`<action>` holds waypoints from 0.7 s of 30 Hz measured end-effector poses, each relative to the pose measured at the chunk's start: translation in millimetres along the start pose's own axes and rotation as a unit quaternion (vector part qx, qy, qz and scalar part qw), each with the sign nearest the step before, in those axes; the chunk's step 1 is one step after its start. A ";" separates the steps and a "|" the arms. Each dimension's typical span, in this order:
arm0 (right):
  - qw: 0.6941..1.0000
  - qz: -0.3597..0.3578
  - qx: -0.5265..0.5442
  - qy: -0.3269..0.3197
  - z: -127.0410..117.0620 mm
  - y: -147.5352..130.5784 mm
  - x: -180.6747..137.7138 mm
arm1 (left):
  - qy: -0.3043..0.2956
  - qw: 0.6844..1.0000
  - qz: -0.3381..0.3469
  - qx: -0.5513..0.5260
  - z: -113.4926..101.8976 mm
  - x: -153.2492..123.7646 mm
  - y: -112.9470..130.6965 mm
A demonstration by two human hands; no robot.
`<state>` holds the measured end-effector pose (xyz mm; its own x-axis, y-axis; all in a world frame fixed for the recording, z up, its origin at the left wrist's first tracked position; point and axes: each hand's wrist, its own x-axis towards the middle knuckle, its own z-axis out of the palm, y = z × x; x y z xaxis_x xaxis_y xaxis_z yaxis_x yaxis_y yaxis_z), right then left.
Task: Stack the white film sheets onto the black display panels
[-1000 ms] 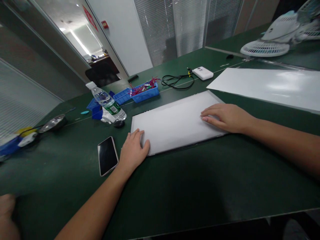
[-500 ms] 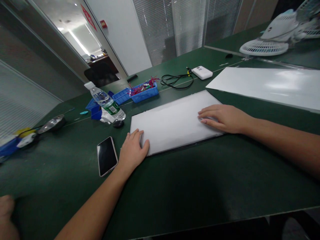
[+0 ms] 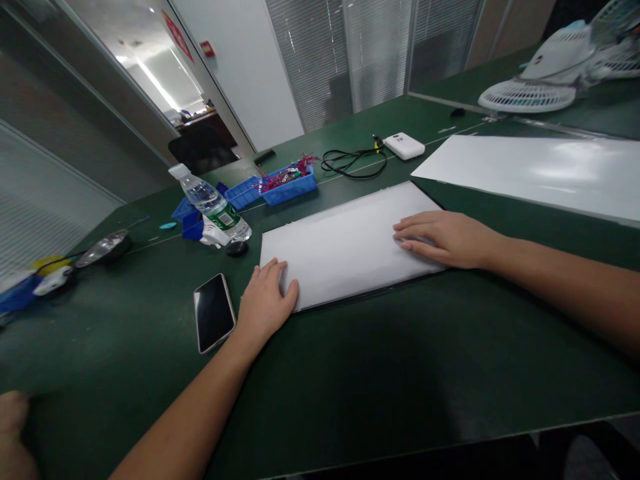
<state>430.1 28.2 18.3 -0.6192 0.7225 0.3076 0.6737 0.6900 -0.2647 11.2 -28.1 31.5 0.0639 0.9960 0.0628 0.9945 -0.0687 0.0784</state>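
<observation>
A flat white rectangular panel with a thin dark edge lies on the green table. My left hand rests at the panel's near left corner, thumb on the white surface and fingers along the left edge. On the right part of the panel lies my right hand, palm down, fingers stretched out to the left. Neither hand grips anything. A smartphone with a dark screen lies just left of my left wrist.
Beyond the panel stand a tilted water bottle, blue trays with red wires, a black cable and a white box. A larger white sheet and fans are at right. Another person's hand shows at lower left.
My right hand has slid very slightly to the left on the panel. My left hand and the other things look unchanged.
</observation>
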 end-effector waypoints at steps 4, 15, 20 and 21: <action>1.000 -0.006 -0.010 -0.002 -0.8 0.7 0.0 | -0.001 1.000 0.005 -0.002 1.8 0.1 -2.9; 1.000 0.010 -0.025 0.011 -3.5 -5.0 0.6 | -0.001 1.000 0.008 -0.004 0.1 -0.8 -1.4; 1.000 0.011 -0.011 0.002 -5.3 -5.6 1.6 | -0.003 1.000 0.011 -0.003 0.5 -0.7 -1.9; 1.000 0.012 -0.010 0.001 -5.6 -6.0 1.8 | -0.003 1.000 0.012 -0.002 0.7 -0.7 -1.8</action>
<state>427.2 25.0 25.6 -0.6021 0.7382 0.3042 0.6955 0.6721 -0.2541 9.4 -28.6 30.6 0.0880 0.9943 0.0596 0.9924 -0.0927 0.0804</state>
